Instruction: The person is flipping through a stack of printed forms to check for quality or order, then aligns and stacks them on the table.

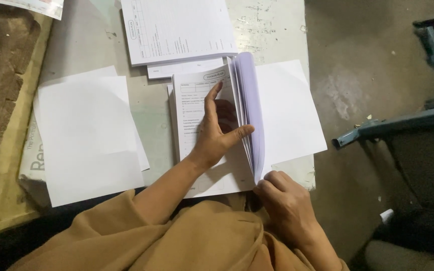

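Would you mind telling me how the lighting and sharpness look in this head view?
Head view: the blank sheets are bright, near glare; the left hand shadows the printed form stack; the fanned pages look soft; the floor is dim.

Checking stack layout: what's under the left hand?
The left hand lies flat on a printed form page, top of a stack whose lifted sheets the right hand fans. Print beneath the palm is covered.

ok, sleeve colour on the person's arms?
Tan-brown, plain, no pattern. The sleeve shows best in the head view, bottom of frame.
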